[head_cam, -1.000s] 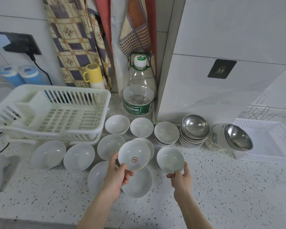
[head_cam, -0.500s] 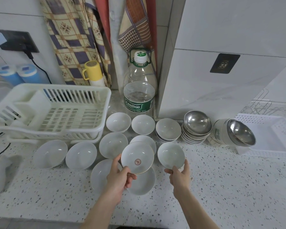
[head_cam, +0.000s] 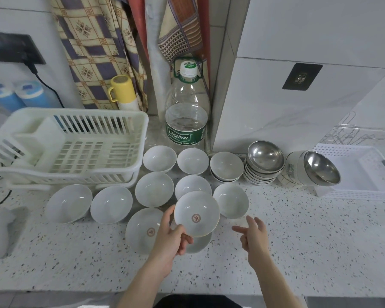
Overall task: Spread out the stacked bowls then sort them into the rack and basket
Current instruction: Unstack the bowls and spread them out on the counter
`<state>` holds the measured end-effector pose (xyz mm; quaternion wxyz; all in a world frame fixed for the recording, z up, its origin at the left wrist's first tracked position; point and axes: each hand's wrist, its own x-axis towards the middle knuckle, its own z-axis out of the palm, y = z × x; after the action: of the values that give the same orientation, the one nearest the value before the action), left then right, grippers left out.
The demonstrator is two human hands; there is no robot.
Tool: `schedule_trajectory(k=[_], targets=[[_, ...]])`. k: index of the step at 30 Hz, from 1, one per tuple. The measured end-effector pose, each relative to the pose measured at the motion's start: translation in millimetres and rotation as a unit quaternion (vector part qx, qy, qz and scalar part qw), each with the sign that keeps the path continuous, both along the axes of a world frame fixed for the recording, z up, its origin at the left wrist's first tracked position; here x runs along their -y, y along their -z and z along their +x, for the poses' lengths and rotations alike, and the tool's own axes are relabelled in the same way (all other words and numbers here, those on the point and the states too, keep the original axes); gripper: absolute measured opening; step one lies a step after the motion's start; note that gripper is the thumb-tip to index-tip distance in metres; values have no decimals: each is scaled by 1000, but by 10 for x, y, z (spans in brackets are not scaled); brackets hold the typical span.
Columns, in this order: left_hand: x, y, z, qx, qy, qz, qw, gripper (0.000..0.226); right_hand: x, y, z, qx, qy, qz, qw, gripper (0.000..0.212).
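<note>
So the shallow white bowl with the red stamp [head_cam: 197,214] is up off the counter [head_cam: 298,236], tilted toward the camera, pinched at its 7 o'clock rim by the left hand [head_cam: 169,238]. That grip is thumb inside, fingers under. Right hand [head_cam: 255,235] is released, fingers loose, just off at the bowl's 3 o'clock with nothing in it, so it's the nearer free one. Bare counter lies at 4 o'clock, past the plain bowl [head_cam: 231,200]. I'd guess it gets set down there.

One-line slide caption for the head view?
Left hand lifts a white bowl above spread bowls; right hand open, empty.
</note>
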<state>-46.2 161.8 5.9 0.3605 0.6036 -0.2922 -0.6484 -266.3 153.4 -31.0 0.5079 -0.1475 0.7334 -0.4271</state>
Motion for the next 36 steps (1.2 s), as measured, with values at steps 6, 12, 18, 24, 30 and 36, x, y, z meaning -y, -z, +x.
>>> schedule_trajectory(k=[6,12,18,24,30,36], targets=[[-89,-1,-249,-4,111,-18,994,63,-222,-163,-205,-31,-42,-48,997,26],[-230,25,-480,18,161,-51,985,68,-305,-255,-279,-75,-97,-95,988,19],[-281,118,-581,22,180,-54,982,63,-428,-225,-401,-174,-267,-94,943,33],[-333,154,-719,111,239,-84,961,59,-458,-114,-588,-164,-290,-76,940,43],[-363,121,-909,159,291,-167,929,86,-430,-39,-752,-162,-311,-62,935,40],[-355,186,-971,246,296,-179,906,93,-350,24,-779,-168,-366,-48,914,38]])
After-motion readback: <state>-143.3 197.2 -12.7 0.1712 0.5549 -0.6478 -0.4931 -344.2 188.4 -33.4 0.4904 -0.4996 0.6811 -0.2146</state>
